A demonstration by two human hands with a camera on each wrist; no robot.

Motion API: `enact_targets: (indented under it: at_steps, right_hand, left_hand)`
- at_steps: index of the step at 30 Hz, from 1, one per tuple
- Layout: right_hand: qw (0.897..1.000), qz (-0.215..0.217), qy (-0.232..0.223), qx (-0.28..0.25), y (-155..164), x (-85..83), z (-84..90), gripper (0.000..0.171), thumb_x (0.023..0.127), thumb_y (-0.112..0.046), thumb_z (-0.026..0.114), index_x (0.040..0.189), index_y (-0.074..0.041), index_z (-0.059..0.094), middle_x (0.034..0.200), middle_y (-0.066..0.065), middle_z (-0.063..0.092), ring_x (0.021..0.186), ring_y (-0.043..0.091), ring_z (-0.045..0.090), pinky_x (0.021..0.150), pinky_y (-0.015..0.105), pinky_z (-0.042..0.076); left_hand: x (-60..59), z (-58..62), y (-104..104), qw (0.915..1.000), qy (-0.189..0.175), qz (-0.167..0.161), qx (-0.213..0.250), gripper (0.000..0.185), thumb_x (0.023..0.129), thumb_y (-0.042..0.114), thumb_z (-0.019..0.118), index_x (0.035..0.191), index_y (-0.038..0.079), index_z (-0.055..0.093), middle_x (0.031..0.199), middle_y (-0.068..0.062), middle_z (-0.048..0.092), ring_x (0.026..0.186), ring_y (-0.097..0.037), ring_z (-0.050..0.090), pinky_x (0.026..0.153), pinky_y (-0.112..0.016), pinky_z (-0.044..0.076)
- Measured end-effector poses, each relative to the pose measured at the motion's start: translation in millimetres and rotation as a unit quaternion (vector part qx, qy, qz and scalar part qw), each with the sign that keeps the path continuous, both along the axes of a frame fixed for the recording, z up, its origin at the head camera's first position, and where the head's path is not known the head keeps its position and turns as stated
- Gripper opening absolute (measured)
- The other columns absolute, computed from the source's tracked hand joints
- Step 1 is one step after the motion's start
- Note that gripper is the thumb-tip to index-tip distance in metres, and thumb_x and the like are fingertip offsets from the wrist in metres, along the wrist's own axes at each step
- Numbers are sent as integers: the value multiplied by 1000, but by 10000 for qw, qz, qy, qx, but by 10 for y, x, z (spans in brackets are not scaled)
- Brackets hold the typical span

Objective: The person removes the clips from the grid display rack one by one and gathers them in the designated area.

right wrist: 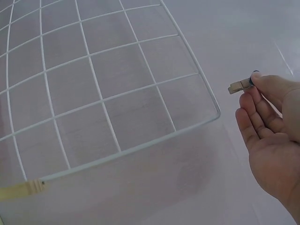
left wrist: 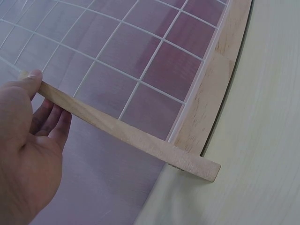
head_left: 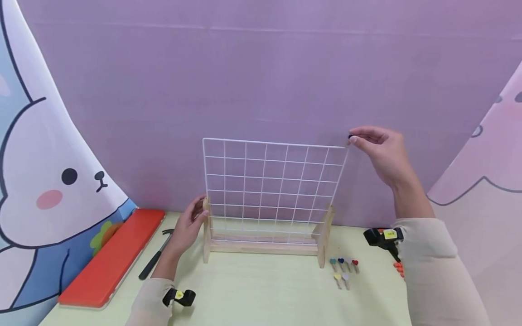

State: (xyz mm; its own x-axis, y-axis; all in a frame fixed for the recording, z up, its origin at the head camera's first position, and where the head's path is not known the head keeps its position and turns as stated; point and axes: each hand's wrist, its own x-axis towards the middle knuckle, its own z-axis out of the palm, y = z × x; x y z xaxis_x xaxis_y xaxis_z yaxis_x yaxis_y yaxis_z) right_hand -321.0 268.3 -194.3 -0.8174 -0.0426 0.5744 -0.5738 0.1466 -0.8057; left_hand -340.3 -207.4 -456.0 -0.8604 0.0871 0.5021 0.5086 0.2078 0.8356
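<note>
A white wire grid panel stands upright in a wooden stand on the table. My left hand grips the stand's left upright near its top, thumb on one side and fingers on the other. Beside the grid's upper right corner, my right hand pinches a small wooden clothespin with a dark blue end between thumb and fingers. In the right wrist view the clothespin is apart from the wire, its free end pointing toward the grid.
Several small clothespins with coloured hearts lie on the table right of the stand. At the left are a hammer and a long red case. Orange pieces show by the right sleeve. A purple cloth hangs behind.
</note>
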Motion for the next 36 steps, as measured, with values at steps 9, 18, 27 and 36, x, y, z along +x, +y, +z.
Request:
enact_targets:
  at_steps: [9,18,27,36]
  right_hand:
    - [9991,-316,-126,256,166,68,-135,21,95,-3,71,116,-2,76,96,-12,78,95,1,69,90,9,52]
    - [9902,-899,-437,975,366,151,-285,35,98,-19,73,127,0,69,97,-20,77,107,0,65,92,8,47]
    - [9853,-1014,-532,1270,499,213,-404,42,98,-25,73,130,1,67,99,-22,77,112,0,63,92,8,44]
    - [9676,-1281,-847,2005,610,309,-590,46,100,-38,68,135,-9,66,107,-27,72,119,-3,54,96,14,41]
  left_hand:
    - [-13,-19,-2,10000,49,-27,37,53,107,15,56,157,12,39,149,-22,51,124,3,53,103,-5,45]
    - [-11,-6,19,9999,65,-77,81,54,107,15,56,157,10,38,149,-22,50,123,5,53,103,-5,45]
    - [-21,-7,26,9999,85,-87,105,54,107,14,57,157,9,39,148,-23,51,123,5,53,102,-6,46]
    - [-5,6,22,10000,-22,-40,84,54,107,16,57,157,12,39,149,-21,51,123,3,53,103,-6,45]
